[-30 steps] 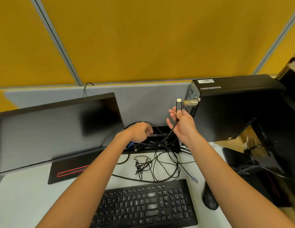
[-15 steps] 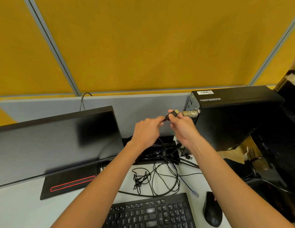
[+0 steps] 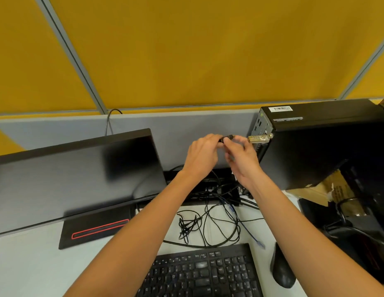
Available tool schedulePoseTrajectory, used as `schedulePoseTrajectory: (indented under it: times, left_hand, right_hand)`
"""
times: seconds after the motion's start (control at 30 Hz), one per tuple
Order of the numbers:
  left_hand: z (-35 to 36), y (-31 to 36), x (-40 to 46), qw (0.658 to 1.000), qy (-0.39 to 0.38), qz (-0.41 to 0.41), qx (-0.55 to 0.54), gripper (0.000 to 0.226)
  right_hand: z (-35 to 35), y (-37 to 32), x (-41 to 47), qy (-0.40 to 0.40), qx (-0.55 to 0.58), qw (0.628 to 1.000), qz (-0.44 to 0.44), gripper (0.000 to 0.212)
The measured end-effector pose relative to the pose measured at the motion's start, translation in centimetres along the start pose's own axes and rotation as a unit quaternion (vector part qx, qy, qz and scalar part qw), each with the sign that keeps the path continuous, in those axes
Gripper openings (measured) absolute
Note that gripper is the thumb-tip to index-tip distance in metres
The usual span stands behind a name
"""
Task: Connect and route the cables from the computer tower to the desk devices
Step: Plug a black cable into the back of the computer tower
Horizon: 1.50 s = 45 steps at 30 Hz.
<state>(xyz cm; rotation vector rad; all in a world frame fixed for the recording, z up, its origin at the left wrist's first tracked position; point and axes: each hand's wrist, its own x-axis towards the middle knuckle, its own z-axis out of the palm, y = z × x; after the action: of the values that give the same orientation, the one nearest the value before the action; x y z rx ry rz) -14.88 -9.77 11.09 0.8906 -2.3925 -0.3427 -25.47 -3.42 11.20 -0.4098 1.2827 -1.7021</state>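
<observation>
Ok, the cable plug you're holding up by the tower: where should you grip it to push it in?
Probably the black moulded body of the plug, pinched from its sides behind the metal tip, which points right toward the tower's rear panel. The left hand and right hand both pinch it now; the target port cannot be made out.

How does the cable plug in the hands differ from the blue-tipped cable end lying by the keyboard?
The cable plug is black, held up in the air near the tower's rear panel, pinched by the left hand and right hand. The blue-tipped cable end lies loose on the desk between keyboard and mouse, untouched. Neither is plugged in.
</observation>
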Motion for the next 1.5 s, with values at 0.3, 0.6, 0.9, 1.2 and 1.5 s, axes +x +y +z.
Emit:
schedulePoseTrajectory:
  times: [0.3,0.6,0.9,1.2,1.5]
  left_hand:
    - [0.2,-1.0,0.6,0.982,-0.066,-0.122,-0.127,0.02]
    - [-0.5,-1.0,0.4,0.974,-0.055,-0.154,-0.156,0.022]
    - [-2.5,-0.4,0.6,0.904,-0.076,-0.244,-0.341,0.036]
    - [-1.8,0.1,2.5,0.924,0.014,-0.221,-0.311,0.019]
    - [1.0,2.6,5.8,0.952,-0.032,-0.212,-0.217,0.017]
  right_hand:
    - [-0.8,-0.2,-0.2,0.039,-0.126,0.988,-0.084,0.016]
    - [0.4,0.3,-0.9,0.08,-0.112,0.989,-0.062,0.018]
    - [1.7,-0.5,-2.0,0.049,-0.213,0.974,-0.051,0.039]
    - [3.1,-7.4,-1.9,-0.002,-0.522,0.824,-0.218,0.034]
    - [-0.4,-11.9,5.0,-0.012,-0.647,0.699,-0.305,0.031]
